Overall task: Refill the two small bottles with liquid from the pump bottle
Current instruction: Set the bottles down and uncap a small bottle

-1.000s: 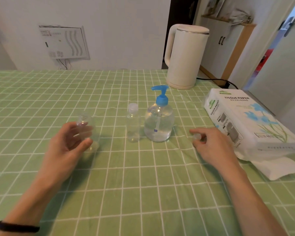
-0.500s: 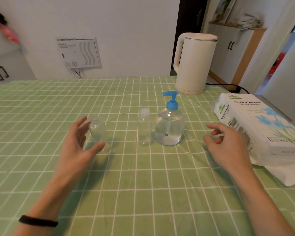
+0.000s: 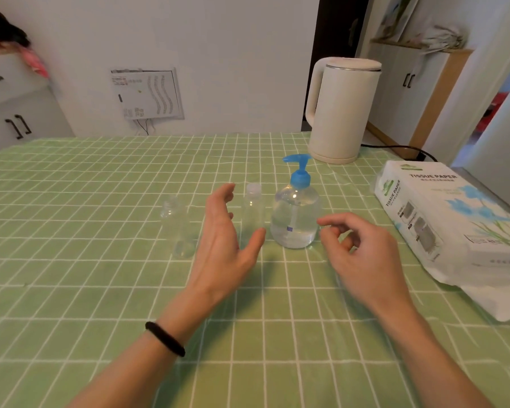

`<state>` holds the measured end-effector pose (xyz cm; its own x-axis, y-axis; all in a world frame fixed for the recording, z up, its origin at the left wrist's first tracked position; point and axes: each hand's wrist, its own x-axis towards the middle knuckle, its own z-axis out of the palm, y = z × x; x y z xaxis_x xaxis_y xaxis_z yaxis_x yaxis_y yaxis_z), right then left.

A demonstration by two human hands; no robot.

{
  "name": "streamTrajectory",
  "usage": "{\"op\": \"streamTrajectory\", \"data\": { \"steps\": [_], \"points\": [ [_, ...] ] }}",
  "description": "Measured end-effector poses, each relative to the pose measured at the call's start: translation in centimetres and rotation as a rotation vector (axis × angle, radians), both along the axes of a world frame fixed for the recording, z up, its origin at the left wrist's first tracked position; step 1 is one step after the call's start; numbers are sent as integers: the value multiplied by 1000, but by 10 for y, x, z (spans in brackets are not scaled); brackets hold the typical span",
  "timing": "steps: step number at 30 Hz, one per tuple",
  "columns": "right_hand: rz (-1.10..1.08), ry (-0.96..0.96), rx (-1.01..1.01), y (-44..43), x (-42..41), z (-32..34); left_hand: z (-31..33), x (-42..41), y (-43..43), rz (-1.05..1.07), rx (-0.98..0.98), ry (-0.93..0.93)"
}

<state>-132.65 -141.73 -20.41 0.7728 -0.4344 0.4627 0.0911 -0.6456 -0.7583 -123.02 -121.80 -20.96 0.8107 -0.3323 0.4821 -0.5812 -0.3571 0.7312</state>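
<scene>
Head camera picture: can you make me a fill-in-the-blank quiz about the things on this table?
1. The pump bottle has a ____ pump.
2. The kettle stands ____ the pump bottle.
3. The pack at the right reads "TISSUE ____".
4. The open left hand holds ____.
Missing words: blue; behind; PAPER; nothing.

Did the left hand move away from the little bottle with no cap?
Yes. The left hand moved right, off the open small bottle and toward the capped small bottle beside the pump bottle.
</scene>
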Motion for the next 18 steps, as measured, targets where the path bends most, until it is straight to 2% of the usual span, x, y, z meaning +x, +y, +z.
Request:
{"op": "streamTrajectory", "data": {
  "steps": [4,9,13,18],
  "points": [
    [56,11,-24,15,1,-4,-5,18,-8,-22,-11,160],
    [133,51,-43,29,3,-9,-10,25,-11,-77,-7,202],
    [168,44,15,34,0,-7,-6,11,1,-80,-74,109],
    [232,16,125,40,-7,1,-3,-21,24,-155,65,16]
  ]
}}
